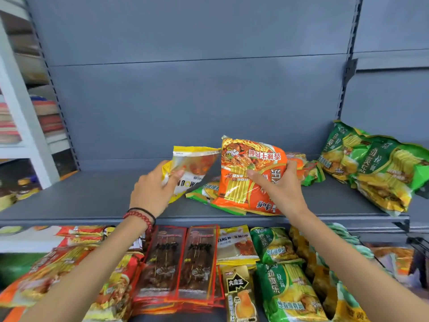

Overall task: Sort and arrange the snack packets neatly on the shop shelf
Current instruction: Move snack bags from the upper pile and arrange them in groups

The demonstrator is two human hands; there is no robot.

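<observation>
Head view shows you partway: your left hand (152, 192) grips a yellow packet (190, 167), your right hand (282, 185) pinches an orange packet (249, 175) above the shelf (92, 203), green packets (371, 166) stacked right, a mixed pile (209, 190) unsorted.

I face a grey metal shelf (92, 201), its flat board running across most of my view. Straight behind it rises a plain grey back panel (185, 101), crossed by one horizontal seam high above the shelf. A slotted left upright (55, 89) stands at the shelf's left end and a slotted right upright (350, 66) at its right end. Past that right end a neighbouring grey bay (394, 89) begins. Left of the shelf stands a white rack (22, 112) holding blurred, stacked goods. A dark bracket (402, 225) sits under the shelf's right corner. The light is soft and even.
</observation>
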